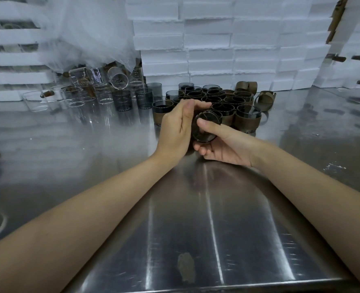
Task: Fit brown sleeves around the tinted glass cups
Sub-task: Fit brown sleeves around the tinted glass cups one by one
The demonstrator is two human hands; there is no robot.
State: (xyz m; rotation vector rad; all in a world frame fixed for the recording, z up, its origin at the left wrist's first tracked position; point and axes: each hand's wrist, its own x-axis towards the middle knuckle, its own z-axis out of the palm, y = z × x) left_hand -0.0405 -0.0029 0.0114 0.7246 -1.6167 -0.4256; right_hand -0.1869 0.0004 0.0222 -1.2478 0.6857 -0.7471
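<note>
1. Left hand (pixel 175 130) and right hand (pixel 225 144) clasp one tinted glass cup (pixel 204 132), tipped on its side with a round end toward the camera, just above the table (pixel 217 208) and toward its far edge.
2. Risk: smooth glass held at a tilt over bare steel could slip and chip if either grip loosens while a sleeve is worked along it. The cup is held right against the front of the sleeved cups (pixel 227 106), so a sideways jolt could knock several over.
3. Left hand: fingers curl over the top of the cup, palm against its side. Right hand: thumb (pixel 208 124) pressed on the near rim, fingers curled beneath. Both hands are closed around the glass.
4. Whether a sleeve is already on this cup cannot be told, because the hands cover its wall.
5. Loose brown sleeves (pixel 264 100) lie at the far edge, right of the finished group. Bare tinted cups (pixel 122 100) stand to its left, with clear glasses (pixel 77 98) beyond them toward the far left corner. White boxes (pixel 210 49) are stacked behind.
</note>
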